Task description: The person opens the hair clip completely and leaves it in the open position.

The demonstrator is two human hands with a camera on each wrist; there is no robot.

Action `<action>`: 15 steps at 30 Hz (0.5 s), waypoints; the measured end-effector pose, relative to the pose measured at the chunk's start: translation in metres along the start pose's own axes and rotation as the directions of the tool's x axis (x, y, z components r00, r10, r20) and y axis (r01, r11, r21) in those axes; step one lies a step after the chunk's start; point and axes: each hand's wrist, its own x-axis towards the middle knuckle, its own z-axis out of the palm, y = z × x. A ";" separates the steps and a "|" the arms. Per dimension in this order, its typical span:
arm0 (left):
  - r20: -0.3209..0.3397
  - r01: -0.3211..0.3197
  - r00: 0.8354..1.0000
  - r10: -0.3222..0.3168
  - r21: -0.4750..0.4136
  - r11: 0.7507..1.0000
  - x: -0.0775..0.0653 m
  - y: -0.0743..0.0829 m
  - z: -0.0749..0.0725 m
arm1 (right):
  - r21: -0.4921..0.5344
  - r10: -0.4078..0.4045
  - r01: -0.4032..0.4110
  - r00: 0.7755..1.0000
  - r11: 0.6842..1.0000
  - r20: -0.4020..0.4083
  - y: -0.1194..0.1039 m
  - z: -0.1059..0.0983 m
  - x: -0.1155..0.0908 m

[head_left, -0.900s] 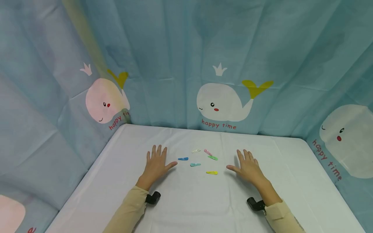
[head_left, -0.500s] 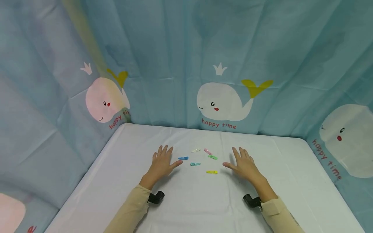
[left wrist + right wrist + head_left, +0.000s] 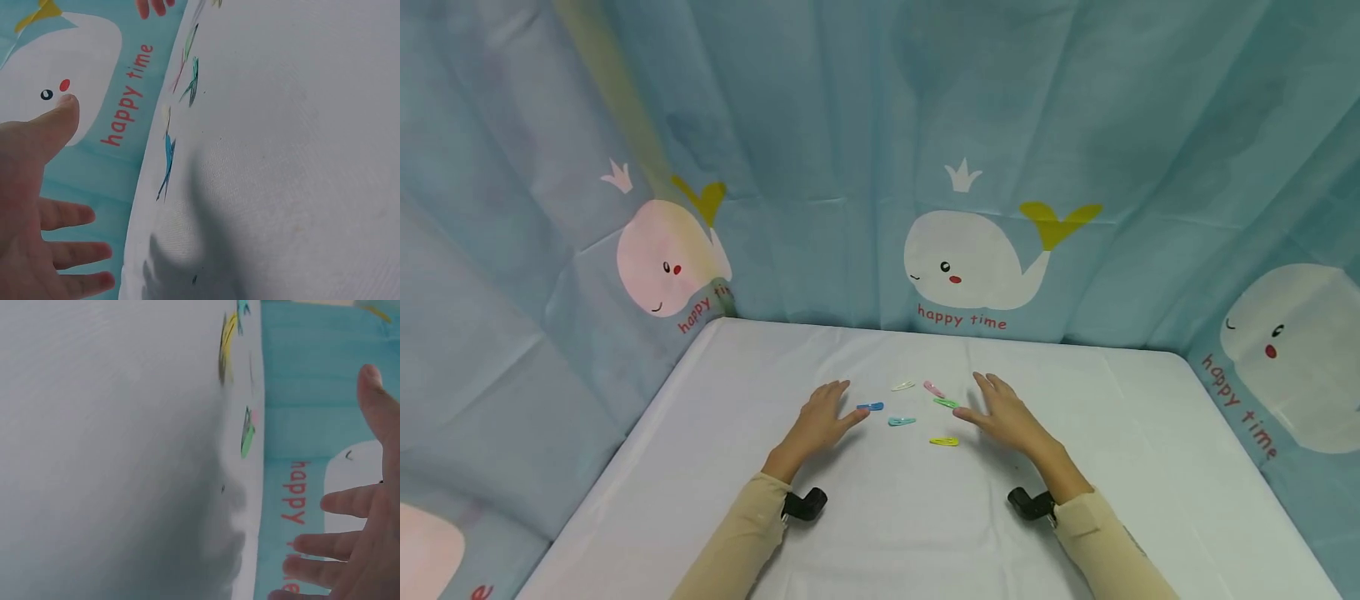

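Note:
Several small snap hair clips lie scattered on a white-covered table (image 3: 895, 517). Nearest my left hand (image 3: 820, 421) is a blue hair clip (image 3: 871, 407), just off the thumb tip. A teal hair clip (image 3: 902, 422) and a cream hair clip (image 3: 903, 386) lie a little farther right. Beside my right hand (image 3: 1011, 421) are a green hair clip (image 3: 946, 402), close by the thumb tip, a pink hair clip (image 3: 934, 389), and a yellow hair clip (image 3: 943, 442). Both hands hover over the cloth with fingers spread and nothing in them; their shadows show in the wrist views.
A blue-green curtain (image 3: 820, 250) printed with whales hangs behind the table and along both sides. A black wrist camera (image 3: 805, 504) is strapped to the left forearm, and another black camera (image 3: 1032, 504) to the right one.
Both hands have moved inward toward the clips, the right one farther left until its thumb comes up by the green clip. The clips stay in place.

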 end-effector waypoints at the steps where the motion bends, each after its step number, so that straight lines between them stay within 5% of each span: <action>1: 0.001 -0.001 1.000 0.001 -0.013 1.000 0.001 0.000 0.000 | 0.012 -0.001 0.001 1.000 1.000 0.007 -0.001 0.001 0.001; 15: 0.027 0.018 1.000 -0.015 -0.090 0.996 0.009 -0.002 0.005 | 0.128 -0.099 0.095 0.995 0.987 0.025 -0.026 0.008 0.020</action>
